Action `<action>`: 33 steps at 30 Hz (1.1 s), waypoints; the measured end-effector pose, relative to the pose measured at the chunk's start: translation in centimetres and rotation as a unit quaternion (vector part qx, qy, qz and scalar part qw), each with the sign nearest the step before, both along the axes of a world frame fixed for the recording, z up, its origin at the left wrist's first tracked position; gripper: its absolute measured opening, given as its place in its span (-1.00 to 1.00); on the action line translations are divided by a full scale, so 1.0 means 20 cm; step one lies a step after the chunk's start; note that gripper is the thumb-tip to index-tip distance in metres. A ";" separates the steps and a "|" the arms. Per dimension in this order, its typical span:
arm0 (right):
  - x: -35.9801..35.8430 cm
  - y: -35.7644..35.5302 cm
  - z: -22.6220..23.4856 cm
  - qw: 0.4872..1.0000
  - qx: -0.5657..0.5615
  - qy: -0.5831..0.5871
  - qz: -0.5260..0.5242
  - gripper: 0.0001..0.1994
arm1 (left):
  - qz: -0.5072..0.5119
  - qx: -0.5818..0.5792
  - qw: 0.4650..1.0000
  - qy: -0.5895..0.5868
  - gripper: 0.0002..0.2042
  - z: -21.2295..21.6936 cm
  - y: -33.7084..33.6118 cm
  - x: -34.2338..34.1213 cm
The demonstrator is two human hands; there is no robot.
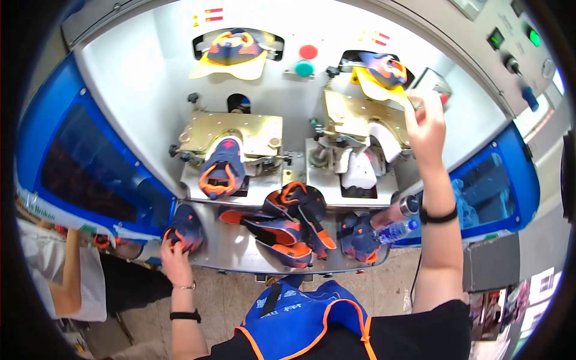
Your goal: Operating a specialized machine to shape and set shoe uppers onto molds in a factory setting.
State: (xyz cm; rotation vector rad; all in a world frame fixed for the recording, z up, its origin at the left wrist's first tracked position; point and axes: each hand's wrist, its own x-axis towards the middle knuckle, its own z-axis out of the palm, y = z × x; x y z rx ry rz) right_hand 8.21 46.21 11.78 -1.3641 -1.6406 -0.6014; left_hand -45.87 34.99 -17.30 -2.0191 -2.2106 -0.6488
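The left grip (pixel 175 263) is curled around the near end of a dark shoe upper (pixel 187 228), which lies just beyond its fingers, between 12 and 1 o'clock. For the right grip (pixel 428 126), its fingers bent, I cannot tell whether it is clenched or released, or whether it touches the yellow flap (pixel 381 89) at 10 o'clock, which sits beneath a mounted upper (pixel 385 69).

Both forearms point toward 12 o'clock, the left low, the right stretched far up, each with a black band.

The metal surface (pixel 219 253) carries a heap of orange-lined uppers (pixel 288 225) at 2 o'clock from the left grip; farther right stand a clear bottle (pixel 397 231) and a capped tumbler (pixel 396 212). At 1 o'clock from that grip another upper (pixel 222 168) is fitted on the left press; at 8 o'clock from the right grip is a bare white form (pixel 360 171).

Around them rises a white machine cabinet (pixel 135 78) with blue doors (pixel 45 114). At 9 o'clock a co-worker's arm (pixel 71 279) shows above the tiled floor (pixel 231 300).
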 end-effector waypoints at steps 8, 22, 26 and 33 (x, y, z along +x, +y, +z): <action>0.23 0.39 0.05 0.983 -0.186 0.004 -0.006 -0.66 | -0.122 0.145 0.980 -0.059 -0.54 0.27 -0.03 0.31; -0.15 -0.74 -0.85 0.985 -0.160 0.060 -0.013 -0.79 | -0.351 -0.439 0.496 -0.662 -0.48 0.40 0.08 1.47; -0.04 -0.62 -0.86 0.983 -0.178 0.049 -0.003 -0.82 | -0.271 -0.431 0.409 -0.757 -0.51 0.45 0.28 1.86; 0.03 -0.55 -0.78 0.973 -0.199 0.110 0.043 -0.79 | -0.238 -0.391 0.413 -0.788 -0.54 0.43 0.35 2.04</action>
